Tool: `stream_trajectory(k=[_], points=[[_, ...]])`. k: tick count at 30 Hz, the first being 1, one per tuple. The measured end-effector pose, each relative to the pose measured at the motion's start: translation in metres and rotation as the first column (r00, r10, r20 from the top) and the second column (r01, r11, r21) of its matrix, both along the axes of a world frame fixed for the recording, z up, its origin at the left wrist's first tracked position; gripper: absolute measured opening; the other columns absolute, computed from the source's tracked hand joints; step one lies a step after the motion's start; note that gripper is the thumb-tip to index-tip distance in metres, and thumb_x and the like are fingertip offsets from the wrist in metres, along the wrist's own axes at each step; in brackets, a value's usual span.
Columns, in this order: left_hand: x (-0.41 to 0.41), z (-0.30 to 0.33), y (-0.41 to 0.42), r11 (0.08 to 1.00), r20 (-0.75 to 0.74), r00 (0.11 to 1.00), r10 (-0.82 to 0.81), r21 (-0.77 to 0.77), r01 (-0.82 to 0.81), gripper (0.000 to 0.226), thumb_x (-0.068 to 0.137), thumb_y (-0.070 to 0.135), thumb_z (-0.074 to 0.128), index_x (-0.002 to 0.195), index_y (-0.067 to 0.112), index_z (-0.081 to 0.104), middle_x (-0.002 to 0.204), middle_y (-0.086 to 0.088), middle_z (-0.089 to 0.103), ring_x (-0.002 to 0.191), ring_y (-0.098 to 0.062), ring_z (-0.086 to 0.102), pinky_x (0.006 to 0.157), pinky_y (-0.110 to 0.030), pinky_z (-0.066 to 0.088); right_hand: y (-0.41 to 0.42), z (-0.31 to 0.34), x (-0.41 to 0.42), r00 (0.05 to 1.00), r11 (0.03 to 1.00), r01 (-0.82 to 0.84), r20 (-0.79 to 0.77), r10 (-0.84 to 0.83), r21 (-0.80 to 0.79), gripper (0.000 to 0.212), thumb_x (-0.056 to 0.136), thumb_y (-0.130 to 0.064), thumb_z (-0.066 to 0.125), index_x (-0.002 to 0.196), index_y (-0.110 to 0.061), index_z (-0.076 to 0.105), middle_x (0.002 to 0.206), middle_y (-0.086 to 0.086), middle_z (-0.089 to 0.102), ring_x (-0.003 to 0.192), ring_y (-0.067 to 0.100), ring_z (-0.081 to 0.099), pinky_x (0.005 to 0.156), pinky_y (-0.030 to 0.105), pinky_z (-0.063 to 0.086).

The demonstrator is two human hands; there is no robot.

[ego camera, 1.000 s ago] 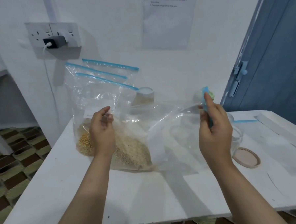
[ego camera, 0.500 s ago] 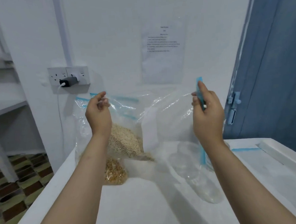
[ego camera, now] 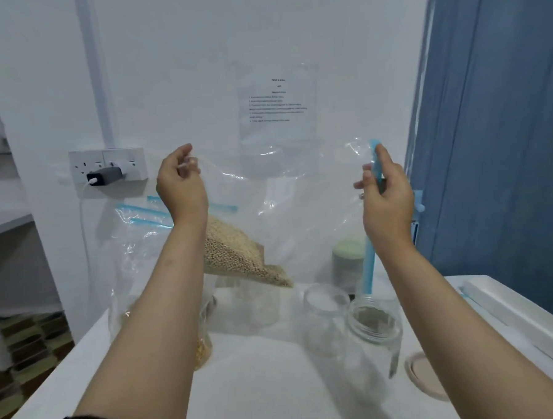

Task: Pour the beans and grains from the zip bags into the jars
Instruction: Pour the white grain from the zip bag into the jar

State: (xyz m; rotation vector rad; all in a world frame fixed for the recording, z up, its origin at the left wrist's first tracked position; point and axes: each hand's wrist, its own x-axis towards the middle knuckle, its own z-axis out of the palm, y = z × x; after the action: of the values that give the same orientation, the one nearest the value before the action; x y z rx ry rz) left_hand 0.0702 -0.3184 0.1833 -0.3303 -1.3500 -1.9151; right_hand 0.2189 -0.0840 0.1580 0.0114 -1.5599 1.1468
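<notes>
far left, a white wall socket (ego camera: 108, 168) is carrying a dark charger plug (ego camera: 104, 176) with a white cable hanging down. below it, more zip bags (ego camera: 136, 248) with blue seal strips are leaning against the wall at the far left of the white table (ego camera: 262, 386); one is showing yellow kernels (ego camera: 202, 354) at its bottom, partly hidden by the left forearm.

the left hand (ego camera: 181, 185) is pinching the closed corner of a clear zip bag (ego camera: 294, 214) between thumb and curled fingers, holding it up above the table. the bag is hanging turned sideways, stretched between both hands, thin, glossy and wrinkled, see-through to the wall behind. a wedge of pale beige grains (ego camera: 239, 256) is sitting in its lower left part, just right of the left forearm, tapering to a point toward the right.

on the wall behind, a printed sheet (ego camera: 277, 103) is hanging; its text is too small to read.

right of centre on the table, two clear glass jars are standing open and touching: a farther jar (ego camera: 326, 322) and a nearer jar (ego camera: 372, 342). behind them a lidded pale container (ego camera: 348, 260) is showing through the plastic.

the right hand (ego camera: 385, 200) is pinching the bag's blue seal strip (ego camera: 369, 262), which is running vertically and ending just above the nearer jar's mouth. a round beige lid (ego camera: 421, 373) is lying flat to the right. far right, a blue door (ego camera: 495, 133) is standing.
</notes>
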Motion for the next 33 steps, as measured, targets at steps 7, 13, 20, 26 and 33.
stream_trajectory(k=[7,13,20,26,33], points=[[0.008,-0.006,0.019,0.999,-0.012,1.0,0.02,-0.039,-0.02,0.034,0.091,-0.002,0.046,0.109,0.015,0.069,0.112,-0.018,0.069,0.088,-0.013,0.061,0.083,-0.017,0.05,0.028,-0.02,0.01,1.0,1.0,-0.027,0.016,0.027,0.005,0.047,0.105,-0.014,0.048,0.151,-0.025,0.041,0.111,-0.002,0.057,0.086,0.003,0.064,0.092,0.039,0.054],[0.016,-0.007,0.028,0.998,-0.011,1.0,0.007,-0.058,-0.008,0.029,0.094,0.002,0.053,0.106,0.023,0.069,0.111,-0.01,0.07,0.091,-0.01,0.063,0.086,-0.017,0.052,0.045,-0.039,0.014,0.998,0.996,-0.065,0.019,0.066,-0.063,0.049,0.104,-0.011,0.05,0.149,-0.027,0.043,0.114,0.001,0.059,0.093,0.014,0.067,0.096,0.045,0.053],[0.021,0.0,0.033,0.994,-0.042,0.999,0.025,-0.107,-0.029,0.031,0.093,0.001,0.054,0.106,0.025,0.068,0.108,-0.005,0.069,0.094,-0.012,0.064,0.091,-0.021,0.053,0.058,-0.052,0.013,0.995,0.992,-0.094,0.022,0.096,-0.086,0.05,0.102,-0.01,0.053,0.148,-0.028,0.044,0.115,0.011,0.061,0.096,0.024,0.067,0.098,0.049,0.051],[0.023,0.005,0.038,0.988,-0.056,0.998,0.033,-0.152,-0.041,0.029,0.094,0.003,0.054,0.109,0.022,0.069,0.096,0.001,0.068,0.083,-0.006,0.061,0.084,-0.013,0.049,0.065,-0.054,0.013,0.992,0.989,-0.123,0.017,0.125,-0.085,0.05,0.103,-0.012,0.053,0.15,-0.026,0.042,0.12,0.013,0.062,0.095,0.019,0.066,0.096,0.043,0.053],[0.022,0.016,0.036,0.987,-0.062,0.997,0.052,-0.148,-0.06,0.027,0.093,0.006,0.058,0.105,0.027,0.069,0.092,0.003,0.067,0.081,-0.006,0.06,0.085,-0.018,0.052,0.07,-0.047,0.0,0.983,0.977,-0.179,0.003,0.181,-0.116,0.05,0.102,-0.008,0.051,0.149,-0.025,0.042,0.121,0.017,0.058,0.085,0.007,0.065,0.083,0.023,0.053]])
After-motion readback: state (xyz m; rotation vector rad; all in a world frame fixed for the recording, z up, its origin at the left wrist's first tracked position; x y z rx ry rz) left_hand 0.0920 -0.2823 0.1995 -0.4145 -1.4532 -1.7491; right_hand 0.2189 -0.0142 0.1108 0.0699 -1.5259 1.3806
